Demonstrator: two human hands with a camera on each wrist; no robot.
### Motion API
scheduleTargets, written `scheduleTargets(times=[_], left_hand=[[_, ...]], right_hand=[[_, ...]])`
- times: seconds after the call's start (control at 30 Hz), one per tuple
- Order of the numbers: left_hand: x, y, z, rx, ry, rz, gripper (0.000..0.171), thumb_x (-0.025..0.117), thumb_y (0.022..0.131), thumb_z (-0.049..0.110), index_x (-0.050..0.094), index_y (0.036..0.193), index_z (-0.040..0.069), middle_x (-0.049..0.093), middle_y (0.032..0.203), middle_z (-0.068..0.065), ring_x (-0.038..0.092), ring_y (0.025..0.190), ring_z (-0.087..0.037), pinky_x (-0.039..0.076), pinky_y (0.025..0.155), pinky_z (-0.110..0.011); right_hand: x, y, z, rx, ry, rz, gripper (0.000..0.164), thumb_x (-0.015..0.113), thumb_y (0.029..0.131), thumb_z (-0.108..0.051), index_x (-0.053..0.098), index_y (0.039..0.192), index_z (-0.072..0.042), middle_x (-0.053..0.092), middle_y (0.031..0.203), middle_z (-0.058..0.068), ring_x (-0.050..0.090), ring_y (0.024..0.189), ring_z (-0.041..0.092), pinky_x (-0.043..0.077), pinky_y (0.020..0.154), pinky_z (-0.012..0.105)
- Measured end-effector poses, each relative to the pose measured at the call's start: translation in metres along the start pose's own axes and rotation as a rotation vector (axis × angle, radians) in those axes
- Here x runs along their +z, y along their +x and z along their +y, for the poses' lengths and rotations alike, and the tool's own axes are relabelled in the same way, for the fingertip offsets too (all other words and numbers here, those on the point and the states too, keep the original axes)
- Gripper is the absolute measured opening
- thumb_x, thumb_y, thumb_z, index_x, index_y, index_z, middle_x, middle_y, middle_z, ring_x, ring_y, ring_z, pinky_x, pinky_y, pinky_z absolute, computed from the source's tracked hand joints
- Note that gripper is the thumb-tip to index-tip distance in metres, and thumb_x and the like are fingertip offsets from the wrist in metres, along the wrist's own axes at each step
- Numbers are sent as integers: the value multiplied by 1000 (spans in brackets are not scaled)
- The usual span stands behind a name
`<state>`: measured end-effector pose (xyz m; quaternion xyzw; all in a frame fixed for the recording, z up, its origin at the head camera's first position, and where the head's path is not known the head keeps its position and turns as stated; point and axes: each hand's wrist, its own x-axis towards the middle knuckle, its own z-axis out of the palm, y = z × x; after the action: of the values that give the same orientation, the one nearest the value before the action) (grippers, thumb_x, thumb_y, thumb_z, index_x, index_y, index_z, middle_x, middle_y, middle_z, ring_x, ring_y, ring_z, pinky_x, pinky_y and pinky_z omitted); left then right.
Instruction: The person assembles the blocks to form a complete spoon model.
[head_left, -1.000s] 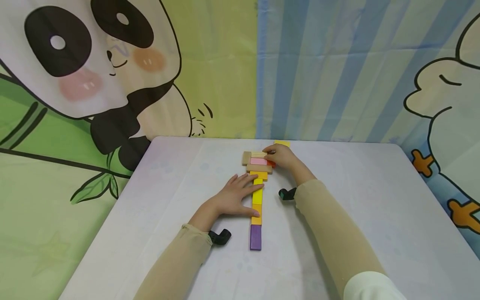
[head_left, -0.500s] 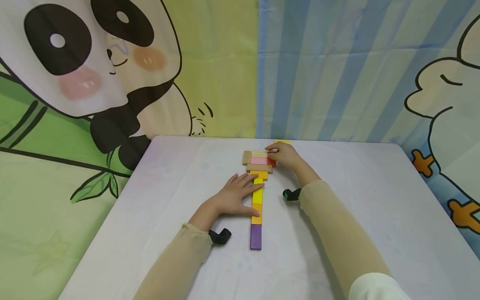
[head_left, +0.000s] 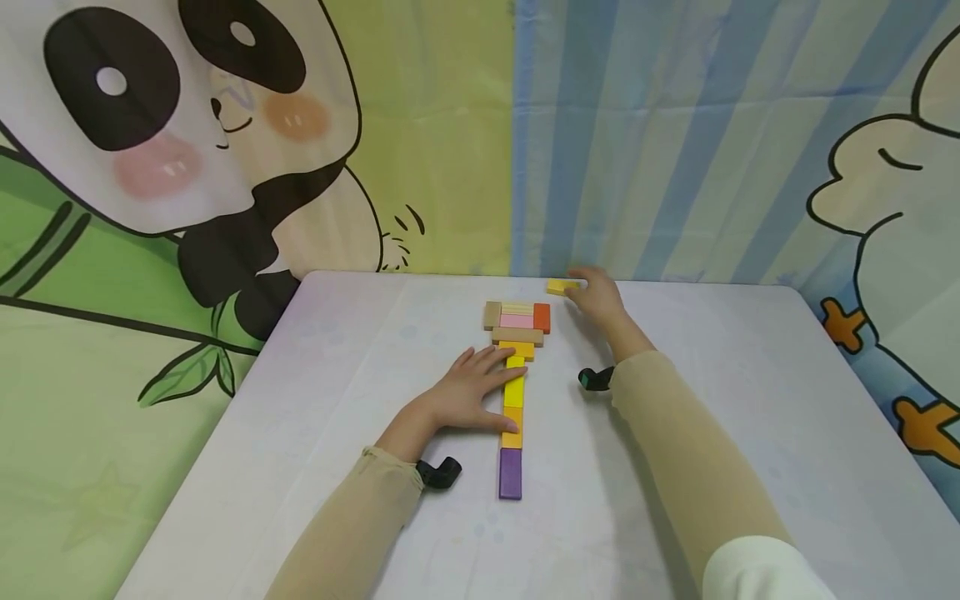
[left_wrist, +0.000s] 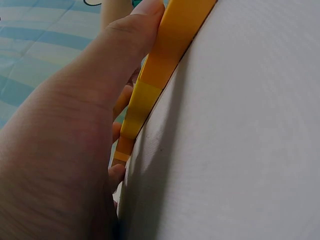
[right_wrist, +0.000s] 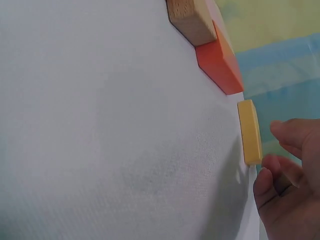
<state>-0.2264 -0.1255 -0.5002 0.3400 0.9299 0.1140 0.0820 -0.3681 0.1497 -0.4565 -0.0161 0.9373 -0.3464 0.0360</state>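
Observation:
My left hand [head_left: 467, 393] lies with fingers spread over a column of flat toy blocks. Its thumb and fingertips touch the orange block [head_left: 512, 438], the bright yellow block [head_left: 514, 393] and another orange block [head_left: 527, 353]. In the left wrist view, the thumb presses beside an orange block [left_wrist: 175, 45]. At the table's far edge, my right hand [head_left: 602, 298] is beside a lone yellow block [head_left: 559, 287]. The right wrist view has the thumb and fingertips close to the end of that yellow block [right_wrist: 249, 132], without a grip on it.
A purple block [head_left: 510, 475] ends the column at the near side. Beyond the column lie a wooden block [head_left: 517, 337] set crosswise, a pink block [head_left: 516, 321], thin pale strips [head_left: 517, 307], a tan block [head_left: 492, 315] and a red-orange block [head_left: 542, 317]. A printed curtain hangs behind the table.
My right hand has left the red-orange block at the column's far end and moved right and away, to the lone yellow block. The left hand has stayed in place.

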Motion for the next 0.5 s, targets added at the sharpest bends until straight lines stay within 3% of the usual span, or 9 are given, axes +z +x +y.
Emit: scheduleTargets(times=[0.33, 0.5], left_hand=[[2, -1, -1, 12, -6, 17, 97, 46, 73, 91, 21, 155, 45, 7, 167, 8, 4, 155, -23, -1, 125, -52], [1, -1, -1, 9, -6, 8, 97, 47, 73, 91, 21, 155, 45, 7, 167, 7, 3, 155, -24, -2, 125, -52]], right_hand=[[4, 15, 20, 16, -51, -61, 50, 56, 100, -22, 46, 148, -11, 37, 156, 18, 30, 146, 38, 26, 119, 56], [7, 16, 22, -1, -54, -36, 49, 55, 100, -19, 47, 147, -10, 40, 154, 19, 32, 144, 39, 28, 118, 56]])
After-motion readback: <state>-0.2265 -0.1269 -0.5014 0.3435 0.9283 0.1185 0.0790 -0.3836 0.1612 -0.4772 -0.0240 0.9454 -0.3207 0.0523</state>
